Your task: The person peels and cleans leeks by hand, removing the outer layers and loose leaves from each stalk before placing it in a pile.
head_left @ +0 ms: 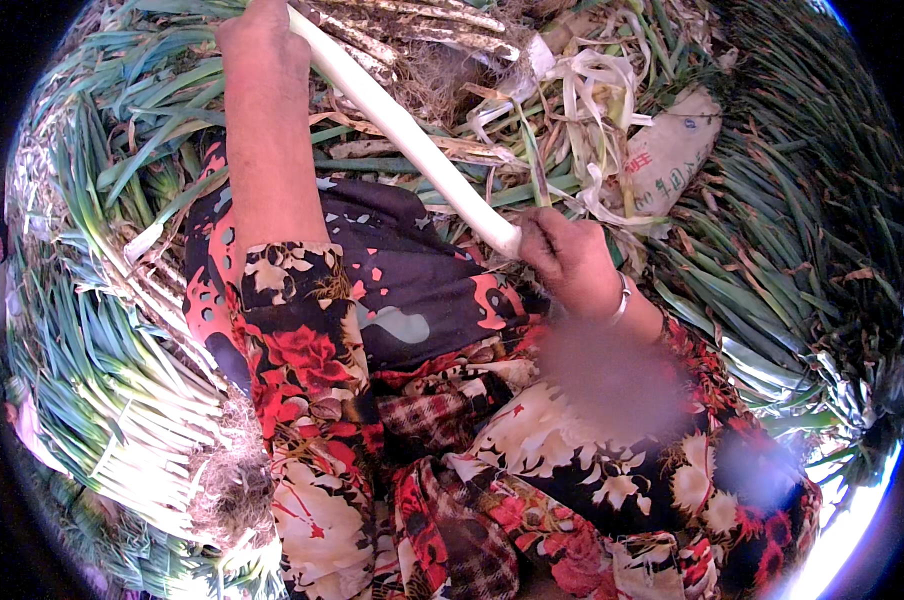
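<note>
Gripping, left hand (264,32): bare fist closed round the upper end of a long, smooth, white, leek-like stalk (402,125), up at 11 o'clock. Fingers partly hidden, so exact grip unclear from where I stand.
Gripping, right hand (572,262): curled tight on the lower end, between 2 and 3 o'clock, near centre. Thin silvery bangle (624,296) on that wrist.
White stalk: slants from 11 o'clock down toward centre, held up over the dark, coral-patterned cloth (372,275) on the lap. Visible length looks clean, slightly bowed.
Peel litter: pale, papery, ribbon-like strips (600,95) at 1 o'clock; brown, soil-stained stalks (372,62) with roots between 11 and 12.
Rooted bundle: slim white stalks with green tops (152,450) at 8 o'clock, roots toward the person.
Leaf heap: long, dark green leaves (812,200), 1 to 4 o'clock along the rim.
Step, my read: cleaning one stalk, outer skin seemingly off the exposed part; ends covered by the hands, can't confirm those.
Next move, my read: calls for freeing one hand to check the covered end, other hand keeping hold. Easy on bending; shaft could snap.
</note>
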The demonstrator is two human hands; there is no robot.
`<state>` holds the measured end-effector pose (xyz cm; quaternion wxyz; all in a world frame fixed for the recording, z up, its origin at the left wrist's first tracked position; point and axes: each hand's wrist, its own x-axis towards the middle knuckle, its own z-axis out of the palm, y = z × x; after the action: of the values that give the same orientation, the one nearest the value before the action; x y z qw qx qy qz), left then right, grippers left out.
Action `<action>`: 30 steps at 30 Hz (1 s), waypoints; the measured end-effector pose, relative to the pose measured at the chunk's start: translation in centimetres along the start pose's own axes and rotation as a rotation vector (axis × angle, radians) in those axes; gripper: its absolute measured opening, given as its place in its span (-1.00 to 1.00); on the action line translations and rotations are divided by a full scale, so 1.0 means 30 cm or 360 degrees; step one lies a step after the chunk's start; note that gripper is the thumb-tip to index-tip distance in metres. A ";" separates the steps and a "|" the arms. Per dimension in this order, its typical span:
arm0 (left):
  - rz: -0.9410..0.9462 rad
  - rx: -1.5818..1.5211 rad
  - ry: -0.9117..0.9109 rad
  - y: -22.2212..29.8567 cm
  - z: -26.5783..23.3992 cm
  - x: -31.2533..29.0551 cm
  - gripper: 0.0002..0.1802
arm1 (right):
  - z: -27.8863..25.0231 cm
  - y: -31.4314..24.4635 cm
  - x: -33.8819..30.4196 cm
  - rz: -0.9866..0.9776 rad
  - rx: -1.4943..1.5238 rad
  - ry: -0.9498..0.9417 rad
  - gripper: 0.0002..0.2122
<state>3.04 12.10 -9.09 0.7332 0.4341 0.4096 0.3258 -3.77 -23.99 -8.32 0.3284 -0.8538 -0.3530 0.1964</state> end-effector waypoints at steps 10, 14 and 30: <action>0.0142 -0.0097 -0.0155 -0.019 -0.019 -0.011 -0.76 | 0.028 -0.032 0.035 -0.0254 -0.0445 0.0022 -0.74; 0.0173 -0.0112 -0.0227 -0.014 -0.020 -0.032 -0.76 | 0.046 -0.018 0.038 -0.0296 -0.0680 0.0002 -0.72; -0.0278 -0.0343 0.0026 0.067 -0.018 -0.081 -0.75 | 0.089 0.027 0.034 -0.0253 -0.0280 0.0123 -0.82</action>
<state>1.23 11.11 -6.66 0.7978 0.3128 0.4145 0.3063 -4.22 -22.56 -10.89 0.2801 -0.8556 -0.4225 0.1050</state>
